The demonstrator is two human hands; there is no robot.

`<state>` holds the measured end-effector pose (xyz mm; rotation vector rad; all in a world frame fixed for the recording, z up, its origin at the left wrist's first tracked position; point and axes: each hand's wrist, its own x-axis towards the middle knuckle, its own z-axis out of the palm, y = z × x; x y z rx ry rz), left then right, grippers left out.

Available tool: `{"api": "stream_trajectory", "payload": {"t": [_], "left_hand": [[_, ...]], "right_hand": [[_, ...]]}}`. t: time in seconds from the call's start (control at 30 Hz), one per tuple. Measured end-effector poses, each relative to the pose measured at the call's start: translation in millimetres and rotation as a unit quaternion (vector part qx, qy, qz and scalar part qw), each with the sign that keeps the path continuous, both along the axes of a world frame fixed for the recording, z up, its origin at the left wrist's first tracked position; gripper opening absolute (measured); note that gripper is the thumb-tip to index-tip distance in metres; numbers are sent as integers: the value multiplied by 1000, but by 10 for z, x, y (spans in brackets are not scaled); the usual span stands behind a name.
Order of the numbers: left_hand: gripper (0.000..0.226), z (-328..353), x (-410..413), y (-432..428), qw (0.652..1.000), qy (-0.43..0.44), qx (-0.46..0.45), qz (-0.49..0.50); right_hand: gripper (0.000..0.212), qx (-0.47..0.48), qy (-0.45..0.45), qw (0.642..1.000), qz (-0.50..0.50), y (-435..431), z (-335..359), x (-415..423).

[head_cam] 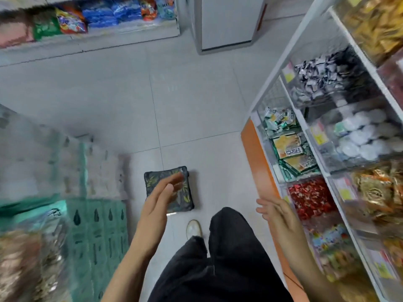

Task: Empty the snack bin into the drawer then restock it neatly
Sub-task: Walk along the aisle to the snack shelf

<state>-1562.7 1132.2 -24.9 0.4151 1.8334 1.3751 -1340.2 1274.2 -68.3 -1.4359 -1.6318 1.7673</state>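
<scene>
Running down the right of the grey tiled floor point(130, 94), a white shelf rack point(275, 64) carries clear plastic snack bins point(309, 199) of wrapped sweets. A dark leaf-patterned pouch point(187, 192) lies near centre. Left hand point(156, 205) and right hand point(281, 215) hover, each grip apart, empty.

**Two hands held out in a shop aisle**

The left hand point(159, 203) is flat with fingers straight, and overlaps a dark leaf-patterned pouch point(187, 199) lying on the tiled floor point(130, 94); the right hand point(277, 212), fingers spread and relaxed, holds nothing near the orange base panel point(259, 166) of the shelf unit point(309, 20) on the right; that unit carries clear bins of wrapped snacks, one with red sweets point(309, 197); black trousers point(229, 258) and a white shoe point(193, 228) show below; green packs point(98, 225) stand at left; the edges are blurred.
</scene>
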Motion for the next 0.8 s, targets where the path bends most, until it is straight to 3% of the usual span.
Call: {"api": "stream_trajectory", "payload": {"t": [0.2, 0.6, 0.8], "left_hand": [[32, 4, -656, 1249, 998, 14, 15, -56], [34, -47, -1174, 2853, 995, 6, -29, -96], [32, -82, -1531, 3806, 975, 27, -13, -220]], "right_hand": [[23, -20, -10, 996, -90, 692, -88, -233], [25, 62, 78, 990, -104, 2942, 146, -1292], [21, 73, 80, 977, -181, 3314, 37, -1477]]}}
